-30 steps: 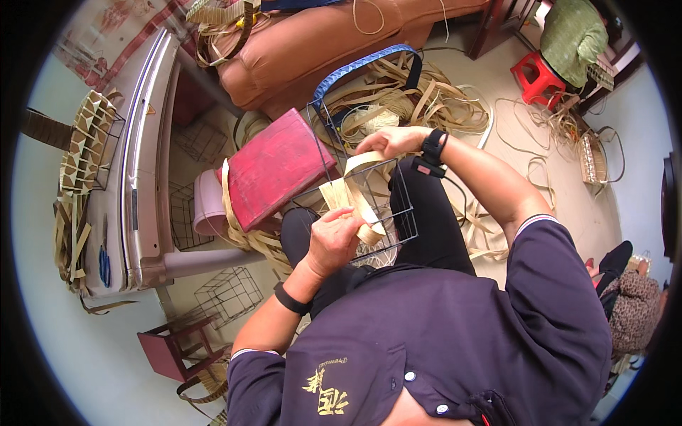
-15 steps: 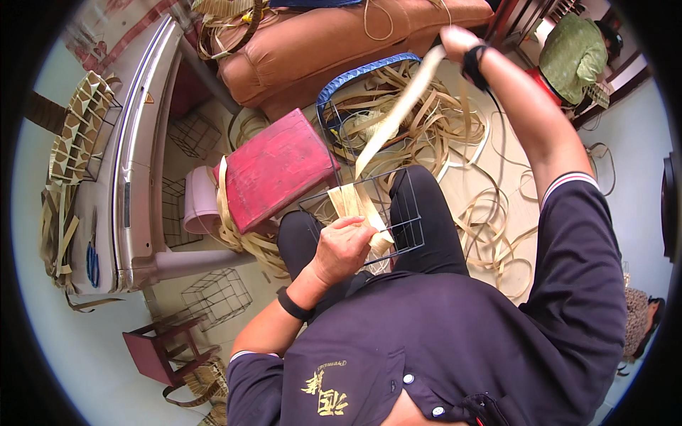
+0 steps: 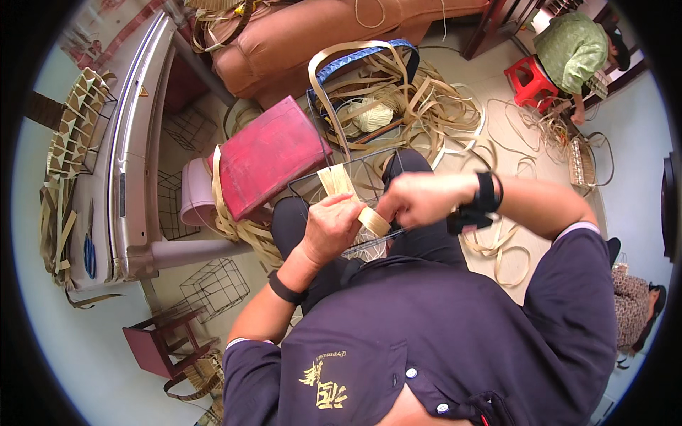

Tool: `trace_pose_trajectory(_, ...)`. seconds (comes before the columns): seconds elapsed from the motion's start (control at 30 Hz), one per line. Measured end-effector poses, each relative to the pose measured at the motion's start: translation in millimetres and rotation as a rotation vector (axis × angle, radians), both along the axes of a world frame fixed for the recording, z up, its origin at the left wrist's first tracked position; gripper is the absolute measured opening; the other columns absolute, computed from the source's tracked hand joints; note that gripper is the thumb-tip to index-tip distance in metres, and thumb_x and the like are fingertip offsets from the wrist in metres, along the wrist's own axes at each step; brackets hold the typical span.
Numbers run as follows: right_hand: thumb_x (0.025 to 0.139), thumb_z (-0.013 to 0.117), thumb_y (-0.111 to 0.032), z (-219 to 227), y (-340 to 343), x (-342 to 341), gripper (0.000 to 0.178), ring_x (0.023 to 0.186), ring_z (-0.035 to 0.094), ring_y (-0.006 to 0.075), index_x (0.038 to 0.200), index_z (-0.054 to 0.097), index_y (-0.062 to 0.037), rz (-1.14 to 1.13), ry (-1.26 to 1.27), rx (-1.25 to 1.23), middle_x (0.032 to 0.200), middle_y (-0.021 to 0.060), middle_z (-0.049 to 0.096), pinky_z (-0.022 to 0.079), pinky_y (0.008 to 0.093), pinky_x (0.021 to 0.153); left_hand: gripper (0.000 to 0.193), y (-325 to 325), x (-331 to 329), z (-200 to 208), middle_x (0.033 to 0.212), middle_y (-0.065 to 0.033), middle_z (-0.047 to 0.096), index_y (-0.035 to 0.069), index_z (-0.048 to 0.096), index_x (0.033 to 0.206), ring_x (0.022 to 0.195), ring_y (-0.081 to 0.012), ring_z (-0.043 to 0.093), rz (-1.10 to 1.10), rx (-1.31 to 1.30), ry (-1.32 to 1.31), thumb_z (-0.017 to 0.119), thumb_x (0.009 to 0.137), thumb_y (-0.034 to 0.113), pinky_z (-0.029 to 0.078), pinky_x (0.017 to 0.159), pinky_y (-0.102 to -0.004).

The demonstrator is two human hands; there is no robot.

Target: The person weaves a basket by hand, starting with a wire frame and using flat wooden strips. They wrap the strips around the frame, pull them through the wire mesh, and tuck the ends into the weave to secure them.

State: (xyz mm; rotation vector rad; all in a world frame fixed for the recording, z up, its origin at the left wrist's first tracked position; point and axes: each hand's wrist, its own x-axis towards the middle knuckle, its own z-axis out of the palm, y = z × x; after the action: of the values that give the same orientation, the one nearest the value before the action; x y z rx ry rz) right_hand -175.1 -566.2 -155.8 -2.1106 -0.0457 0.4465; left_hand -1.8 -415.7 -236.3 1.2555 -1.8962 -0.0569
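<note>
A black wire basket frame point(image 3: 302, 178) rests across my lap. Several flat pale straps point(image 3: 334, 180) lie side by side over its wires. My left hand point(image 3: 332, 226) is closed on these straps, pressing them to the frame with the thumb on top. Just to its right, my right hand point(image 3: 426, 199) is curled in, its fingertips at a strap that bends back in a small loop point(image 3: 375, 222). Motion blurs that hand a little, and its fingertips are partly hidden. A long strap point(image 3: 315, 71) arches up from the frame beyond my hands.
Tangled straps point(image 3: 444, 117) and a blue-handled basket point(image 3: 405, 53) lie on the floor ahead, with a pale twine ball point(image 3: 374, 113). At left stand a red stool point(image 3: 273, 160) and a pink bucket point(image 3: 197, 192). Another person point(image 3: 572, 53) sits at far right.
My right hand has come down from its raised reach at the upper right to the frame beside my left hand. The pulled-out strap now hangs in an arch. My left hand keeps its grip.
</note>
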Motion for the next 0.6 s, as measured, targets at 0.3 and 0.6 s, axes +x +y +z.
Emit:
trace_pose_trajectory(0.3,0.080,0.065,-0.017,39.0,52.8,-86.5,0.023,0.118,0.055,0.0271,0.101,0.070,-0.0085,0.128,-0.293,0.063,0.116,0.0116,0.066,0.028,0.0488,0.109,0.021,-5.3,-2.9,4.3,0.072,-0.0142,0.066,0.001,0.066,0.089,0.073,-0.0314,0.069,0.115,-0.003,-0.057,0.062,0.069,-0.003,0.058,0.077,-0.0380)
trace_pose_trajectory(0.6,0.091,0.065,-0.022,140.1,41.9,-155.4,0.047,0.114,0.060,0.0308,0.129,0.055,0.0046,0.386,-0.323,0.318,0.128,0.0189,0.060,0.037,0.0491,0.106,0.018,-1.3,-14.1,11.3,0.072,-0.0138,0.066,0.002,0.066,0.089,0.074,-0.0303,0.069,0.039,0.034,-0.135,0.066,0.071,0.003,0.057,0.073,-0.0372)
